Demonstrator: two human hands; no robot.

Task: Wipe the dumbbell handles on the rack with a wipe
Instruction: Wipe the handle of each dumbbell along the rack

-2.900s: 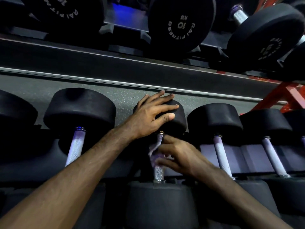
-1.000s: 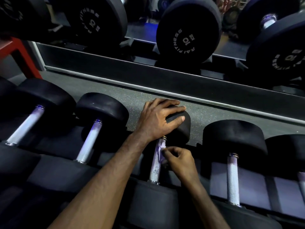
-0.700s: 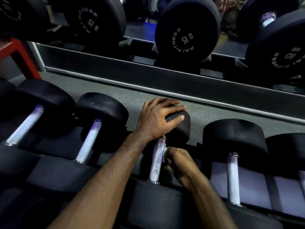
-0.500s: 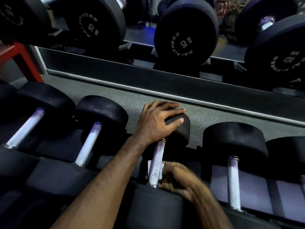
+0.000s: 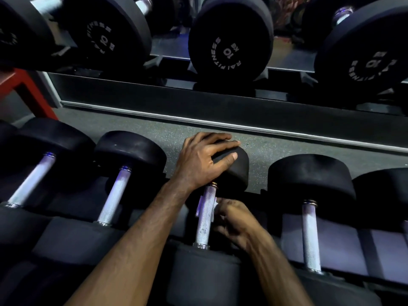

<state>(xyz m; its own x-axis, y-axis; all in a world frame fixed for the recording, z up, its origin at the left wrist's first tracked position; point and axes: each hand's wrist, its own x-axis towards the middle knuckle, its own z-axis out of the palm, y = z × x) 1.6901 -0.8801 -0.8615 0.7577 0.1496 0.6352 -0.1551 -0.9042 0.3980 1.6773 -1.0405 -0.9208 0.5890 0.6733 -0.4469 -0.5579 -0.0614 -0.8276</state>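
- Here the left hand [image 5: 204, 161] lies spread over the far head [image 5: 235, 166] of a black dumbbell on the lower rack [image 5: 72, 241], fingers curled over its top edge and thumb pressed on its side, gripping it.
- The right hand [image 5: 235, 221] is closed around the right side of that dumbbell's handle [image 5: 205, 217], with a white wipe [image 5: 215, 203] pinched between its fingers and the knurled metal; only small bits of the wipe show, at the handle's upper half.
- The handle runs from the far head, under the left hand, down to the near head [image 5: 205, 277] at the bottom of the view.
- Other dumbbells sit in the same row: two handles to the left [image 5: 114, 196] [image 5: 33, 177] and one to the right [image 5: 311, 237], each well apart from the hands.
- Beyond a strip of grey speckled floor [image 5: 167, 138], an upper tier holds larger black dumbbells, one marked "10 KG" [image 5: 229, 43].
- A red frame post [image 5: 28, 91] stands at the left edge.
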